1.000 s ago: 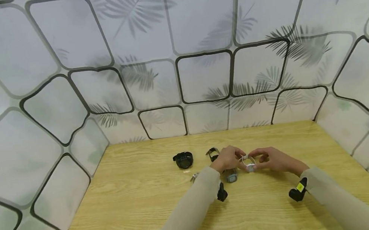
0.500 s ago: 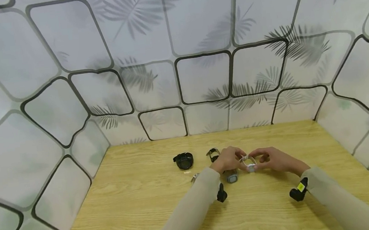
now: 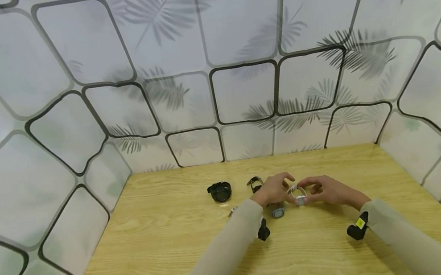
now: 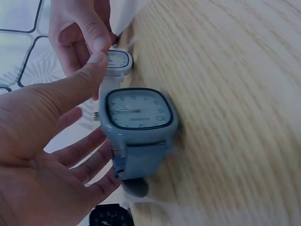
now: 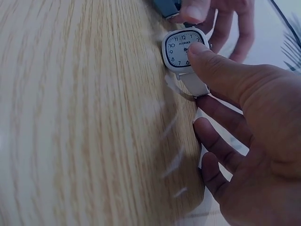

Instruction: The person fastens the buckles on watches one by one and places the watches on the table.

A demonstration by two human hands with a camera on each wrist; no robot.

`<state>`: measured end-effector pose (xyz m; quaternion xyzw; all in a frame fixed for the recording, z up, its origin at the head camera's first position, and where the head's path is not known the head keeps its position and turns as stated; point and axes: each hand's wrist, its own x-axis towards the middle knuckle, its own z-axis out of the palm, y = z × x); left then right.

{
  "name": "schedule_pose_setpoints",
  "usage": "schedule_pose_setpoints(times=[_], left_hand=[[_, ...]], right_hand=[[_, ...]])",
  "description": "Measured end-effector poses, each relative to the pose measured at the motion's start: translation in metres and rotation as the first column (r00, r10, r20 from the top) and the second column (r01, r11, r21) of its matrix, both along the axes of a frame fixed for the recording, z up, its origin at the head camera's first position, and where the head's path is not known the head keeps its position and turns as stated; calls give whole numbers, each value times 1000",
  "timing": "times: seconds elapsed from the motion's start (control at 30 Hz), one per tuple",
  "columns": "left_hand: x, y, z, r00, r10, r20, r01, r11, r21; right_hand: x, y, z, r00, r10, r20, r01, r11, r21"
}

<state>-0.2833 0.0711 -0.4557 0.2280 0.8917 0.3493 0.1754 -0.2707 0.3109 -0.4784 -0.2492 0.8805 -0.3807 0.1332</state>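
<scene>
A white wristwatch [image 5: 170,52] with a rounded square dial stands on the table, its strap looped up behind the case. My right hand [image 3: 328,191] pinches it, thumb over the dial's edge and index finger at the strap's far side. From the other side my left hand [image 3: 273,189] has its thumb tip right at the watch, while its index finger is lifted off the strap. A grey-blue wristwatch [image 4: 139,113] stands just below the left hand, in front of that hand's loosely spread fingers in the left wrist view.
On the wooden table [image 3: 168,250], a black wristwatch [image 3: 221,192] lies left of the hands. Another dark-strapped watch [image 3: 254,181] sits behind the left hand. A light strap end [image 3: 232,211] peeks out beside the left sleeve. Patterned fabric walls [image 3: 246,92] enclose the table's back and sides.
My left index finger has lifted away from the white watch's strap and straightened. The right hand and the other watches have stayed in place.
</scene>
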Motion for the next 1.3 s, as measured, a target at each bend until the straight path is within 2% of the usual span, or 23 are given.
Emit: schedule_pose_setpoints(times=[0.1,0.2,0.33,0.43,0.53,0.67,0.87,1.07,1.2,1.3], left_hand=[[1,-2,4,999,-11,-36,12,1000,9],[2,-5,8,994,-45,-101,46,999,6],[4,-11,12,972,-96,-216,89,995,-41],[7,-16,16,936,-127,-329,90,988,-125],[12,-22,20,886,-149,-440,58,975,-213],[21,-32,22,834,-173,-524,20,959,-284],[28,-47,21,747,-202,-633,-26,943,-332],[35,-66,16,708,-207,-675,-50,939,-341],[35,-81,17,664,-186,-724,-109,934,-340],[34,-94,19,641,-165,-749,-138,936,-325]], right_hand=[[-1,0,0,1000,7,-5,-7,1000,3],[0,0,-1,1000,12,-13,-12,1000,4],[1,1,-1,999,26,-22,-26,1000,10],[1,0,-1,999,30,-33,-29,1000,9],[1,-1,-2,999,24,-40,-24,1000,-4],[3,0,-6,999,14,-39,-14,1000,-5],[3,5,-12,998,-21,-64,20,1000,-6],[6,2,-15,1000,4,-30,-5,1000,-14],[6,1,-12,998,-6,-61,6,1000,0],[5,2,-10,997,-17,-73,17,1000,2]])
